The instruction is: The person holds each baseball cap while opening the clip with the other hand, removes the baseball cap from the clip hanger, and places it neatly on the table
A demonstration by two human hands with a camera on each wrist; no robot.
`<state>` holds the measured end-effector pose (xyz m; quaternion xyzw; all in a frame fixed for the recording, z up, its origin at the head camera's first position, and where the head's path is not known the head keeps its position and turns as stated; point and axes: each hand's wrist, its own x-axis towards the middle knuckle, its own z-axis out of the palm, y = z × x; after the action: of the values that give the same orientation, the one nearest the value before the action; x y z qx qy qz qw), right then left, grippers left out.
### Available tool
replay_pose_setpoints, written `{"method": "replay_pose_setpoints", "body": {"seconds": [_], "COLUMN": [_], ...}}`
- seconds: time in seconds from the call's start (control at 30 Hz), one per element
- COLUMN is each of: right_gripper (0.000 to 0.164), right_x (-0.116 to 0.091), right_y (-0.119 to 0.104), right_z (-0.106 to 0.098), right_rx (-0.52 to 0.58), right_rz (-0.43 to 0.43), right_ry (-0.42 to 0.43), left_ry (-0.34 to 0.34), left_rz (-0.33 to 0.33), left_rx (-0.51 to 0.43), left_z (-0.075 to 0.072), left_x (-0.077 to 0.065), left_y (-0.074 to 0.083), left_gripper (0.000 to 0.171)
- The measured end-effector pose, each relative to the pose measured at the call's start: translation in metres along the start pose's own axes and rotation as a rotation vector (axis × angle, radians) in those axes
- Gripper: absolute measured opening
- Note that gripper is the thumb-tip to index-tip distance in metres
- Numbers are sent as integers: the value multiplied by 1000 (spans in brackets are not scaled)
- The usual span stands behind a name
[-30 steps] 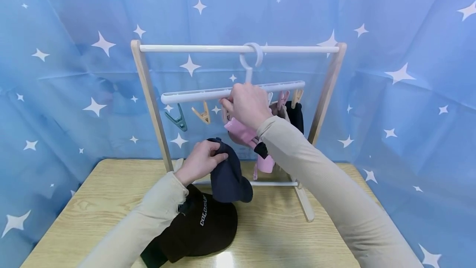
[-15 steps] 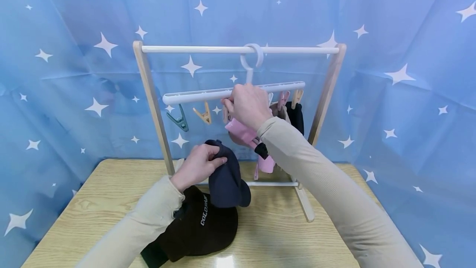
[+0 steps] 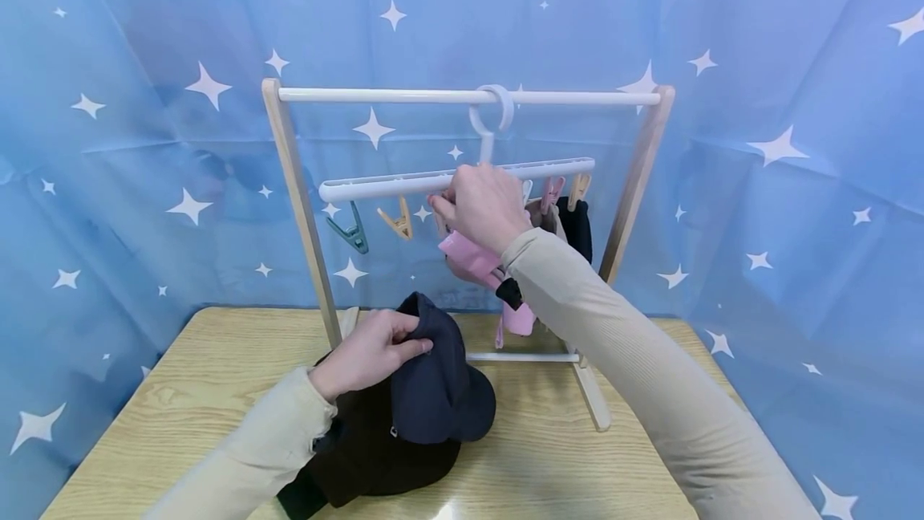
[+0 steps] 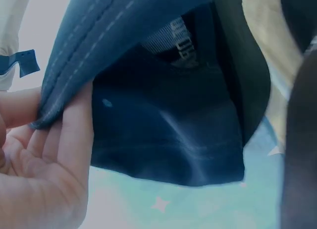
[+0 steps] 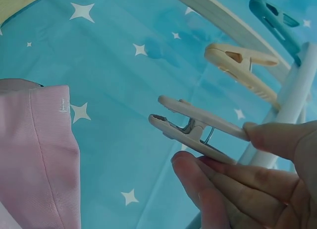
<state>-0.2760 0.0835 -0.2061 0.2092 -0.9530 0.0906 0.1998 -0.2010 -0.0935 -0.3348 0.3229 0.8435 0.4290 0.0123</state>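
My left hand point(image 3: 371, 351) pinches the edge of a navy cap point(image 3: 440, 383), thumb on the near side, in front of the rack. In the left wrist view the cap's edge point(image 4: 84, 65) lies between thumb and fingers, its hollow inside showing. My right hand point(image 3: 482, 203) is up at the white clip hanger point(image 3: 390, 185). There it pinches the handles of a pale clothespin point(image 5: 193, 130), whose tips stand apart with nothing between them. A green clothespin point(image 3: 350, 229) and a yellow clothespin point(image 3: 397, 219) hang bare to the left.
The hanger hooks over the white top rail point(image 3: 375, 95) of a wooden-sided rack. Pink cloth point(image 3: 469, 255) and a black item point(image 3: 575, 231) hang on its right half. A dark cap point(image 3: 368, 456) lies on the wooden table point(image 3: 180, 392), partly behind the navy cap.
My left hand has lowered the navy cap and brought it nearer, so it now covers the lettering of the dark cap. My right hand has stayed at the hanger.
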Motion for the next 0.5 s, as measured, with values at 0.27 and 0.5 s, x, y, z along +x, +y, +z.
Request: {"method": "replay_pose_setpoints", "body": {"seconds": [0.27,0.5], "right_gripper": [55,54], "right_x": [-1,-2], "right_y": [0,1], "right_z": [1,1], "right_rx": [4,20], "right_rz": [-10,-32], "right_ry": [0,10], "left_ry": [-20,21], "left_rz": [-49,-76], "left_rx": [-34,-20], "left_z": [6,9], "left_x": [-23,-41], "left_y": [-19,-31], "left_gripper": [43,31]}}
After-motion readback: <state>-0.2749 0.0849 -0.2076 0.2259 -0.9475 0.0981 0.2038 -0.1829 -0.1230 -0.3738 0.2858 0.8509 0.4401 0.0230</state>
